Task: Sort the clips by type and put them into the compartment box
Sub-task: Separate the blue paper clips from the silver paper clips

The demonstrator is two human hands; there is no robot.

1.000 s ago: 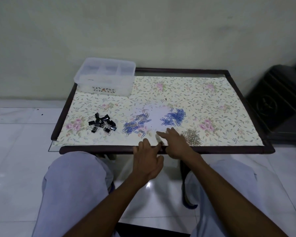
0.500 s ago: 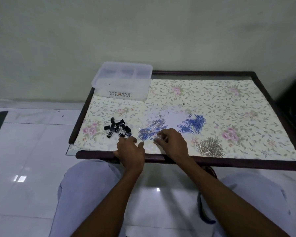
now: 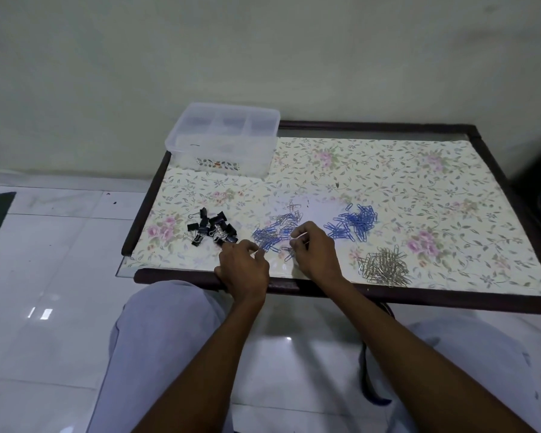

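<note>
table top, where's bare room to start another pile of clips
Free: the far right stretch of the table, beyond the blue clips and silver clips, right of the compartment box. Crowded: the near left, around the black binder clips, mixed pile and both hands.

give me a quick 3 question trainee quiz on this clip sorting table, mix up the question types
1. True or false: the black binder clips lie inside the compartment box.
2. Which heap lies nearest the table's right end? A) silver paper clips B) blue paper clips C) binder clips
3. Fill in: both the left hand and the right hand work at the ______ pile of blue and silver clips.

Key: 1 false, they lie on the table. 2 A. 3 mixed.
</note>
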